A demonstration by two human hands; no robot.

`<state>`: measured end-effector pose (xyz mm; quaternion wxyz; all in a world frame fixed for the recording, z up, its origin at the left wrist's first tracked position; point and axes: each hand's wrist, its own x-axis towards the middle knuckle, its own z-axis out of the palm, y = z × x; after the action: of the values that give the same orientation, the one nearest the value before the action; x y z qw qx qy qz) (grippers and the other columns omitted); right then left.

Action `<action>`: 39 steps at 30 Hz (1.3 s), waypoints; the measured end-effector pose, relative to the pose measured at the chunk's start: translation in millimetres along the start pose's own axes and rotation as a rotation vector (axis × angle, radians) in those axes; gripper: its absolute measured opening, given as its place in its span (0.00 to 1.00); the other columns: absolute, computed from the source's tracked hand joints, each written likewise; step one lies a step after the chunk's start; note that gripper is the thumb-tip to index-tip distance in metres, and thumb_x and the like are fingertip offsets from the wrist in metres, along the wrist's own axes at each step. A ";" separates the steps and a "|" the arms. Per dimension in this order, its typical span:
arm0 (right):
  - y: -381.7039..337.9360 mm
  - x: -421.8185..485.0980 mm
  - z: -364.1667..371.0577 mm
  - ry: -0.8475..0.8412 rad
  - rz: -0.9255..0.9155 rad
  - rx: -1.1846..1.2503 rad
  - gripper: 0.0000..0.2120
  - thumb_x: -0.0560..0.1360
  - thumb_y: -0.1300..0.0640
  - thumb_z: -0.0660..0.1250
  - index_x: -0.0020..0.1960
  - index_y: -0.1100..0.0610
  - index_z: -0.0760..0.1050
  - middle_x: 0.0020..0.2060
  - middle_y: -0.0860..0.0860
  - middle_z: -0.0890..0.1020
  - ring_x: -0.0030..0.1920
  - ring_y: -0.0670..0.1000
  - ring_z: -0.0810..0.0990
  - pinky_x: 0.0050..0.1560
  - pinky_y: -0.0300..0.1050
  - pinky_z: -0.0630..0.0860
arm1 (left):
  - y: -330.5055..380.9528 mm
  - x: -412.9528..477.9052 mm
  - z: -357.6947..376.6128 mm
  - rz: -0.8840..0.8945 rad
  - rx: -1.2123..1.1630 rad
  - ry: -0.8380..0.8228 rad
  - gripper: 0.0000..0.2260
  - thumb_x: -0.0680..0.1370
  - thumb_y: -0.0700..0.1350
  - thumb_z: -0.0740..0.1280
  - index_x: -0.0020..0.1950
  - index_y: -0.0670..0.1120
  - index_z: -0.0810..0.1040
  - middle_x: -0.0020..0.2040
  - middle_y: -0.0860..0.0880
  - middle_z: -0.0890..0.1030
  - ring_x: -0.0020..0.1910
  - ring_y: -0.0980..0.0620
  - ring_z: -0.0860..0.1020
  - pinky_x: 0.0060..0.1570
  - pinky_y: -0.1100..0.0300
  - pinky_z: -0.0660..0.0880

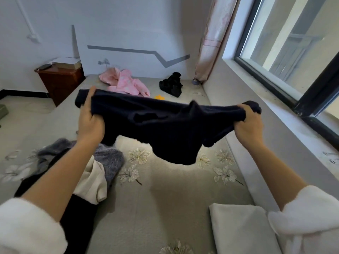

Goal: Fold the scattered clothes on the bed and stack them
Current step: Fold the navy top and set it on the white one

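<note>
Folding barely begun: your left grip (pixel 90 123) and right grip (pixel 248 127) each clench the dark garment (pixel 165 125) aloft; pink clothes (pixel 126 83) beyond and grey heap (pixel 108 158) below lie unfolded

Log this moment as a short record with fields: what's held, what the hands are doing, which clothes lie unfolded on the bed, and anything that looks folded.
held: dark navy garment, stretched in the air above the bed
hands: left hand and right hand each grip one end
unfolded, far: pink garment and black garment, near the wall
unfolded, near: grey fuzzy garment and cream garment, heaped under the left arm
folded: pale cloth at bottom right lies flat, possibly folded
</note>
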<state>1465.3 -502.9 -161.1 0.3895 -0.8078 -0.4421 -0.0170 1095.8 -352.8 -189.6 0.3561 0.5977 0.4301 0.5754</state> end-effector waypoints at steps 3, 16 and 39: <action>21.9 -31.1 1.9 -0.060 0.026 -0.141 0.25 0.73 0.65 0.61 0.69 0.51 0.69 0.61 0.62 0.74 0.68 0.63 0.65 0.74 0.61 0.51 | -32.0 -44.4 -17.3 0.045 0.153 -0.008 0.27 0.79 0.37 0.57 0.70 0.66 0.63 0.73 0.42 0.62 0.72 0.47 0.64 0.74 0.52 0.58; 150.9 -237.3 86.4 -0.603 0.210 -0.504 0.24 0.78 0.54 0.61 0.74 0.52 0.64 0.67 0.56 0.73 0.71 0.58 0.64 0.72 0.52 0.52 | -198.7 -276.0 -88.5 -0.346 0.978 -0.565 0.29 0.77 0.36 0.64 0.77 0.44 0.58 0.75 0.37 0.59 0.76 0.35 0.47 0.70 0.36 0.55; 172.0 -465.2 214.6 -0.701 1.511 0.249 0.15 0.76 0.57 0.68 0.56 0.66 0.73 0.53 0.64 0.78 0.56 0.63 0.78 0.55 0.55 0.77 | -259.7 -447.5 -24.7 -1.572 0.190 0.023 0.08 0.76 0.43 0.69 0.42 0.43 0.72 0.38 0.45 0.75 0.37 0.48 0.75 0.39 0.55 0.74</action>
<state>1239.4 -743.3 -589.1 0.2226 -0.7962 0.1234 0.5489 1058.5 -670.1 -597.3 0.6012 0.1404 0.7771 0.1221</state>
